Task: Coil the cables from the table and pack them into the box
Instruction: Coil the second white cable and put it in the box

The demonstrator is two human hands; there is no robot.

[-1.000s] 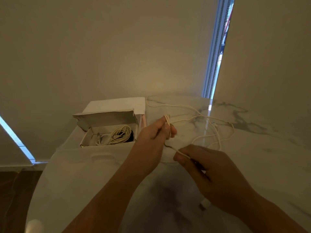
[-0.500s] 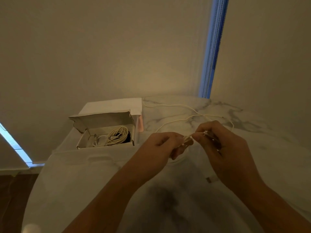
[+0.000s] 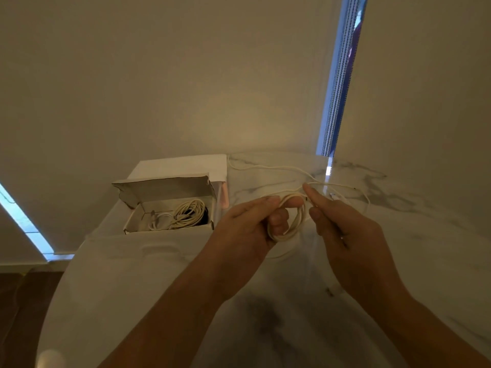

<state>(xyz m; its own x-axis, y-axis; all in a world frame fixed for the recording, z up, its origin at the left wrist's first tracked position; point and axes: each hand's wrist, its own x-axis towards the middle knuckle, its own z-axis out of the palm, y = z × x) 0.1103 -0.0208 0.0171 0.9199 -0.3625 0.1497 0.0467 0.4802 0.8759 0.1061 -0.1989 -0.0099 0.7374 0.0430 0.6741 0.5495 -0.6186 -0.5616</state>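
Note:
My left hand (image 3: 252, 224) grips a small coil of cream cable (image 3: 293, 221), with loops hanging around its fingers over the marble table (image 3: 398, 261). My right hand (image 3: 342, 229) pinches the same cable just right of the coil, index finger stretched toward the loop. The loose rest of the cable (image 3: 281, 169) trails across the table behind both hands. An open cardboard box (image 3: 170, 191) stands at the left with a coiled cream cable (image 3: 188, 212) and a white cable (image 3: 159, 221) inside.
The box's lid (image 3: 183, 164) lies folded back toward the wall. The table's rounded edge (image 3: 63, 266) runs down the left, with dark floor (image 3: 24, 301) beyond. A blue-lit gap between blinds (image 3: 337, 83) rises at the back right.
The right hand swung from below the left hand up to its right, laying another loop onto the coil. The coil in the left hand has grown. The view shifted slightly.

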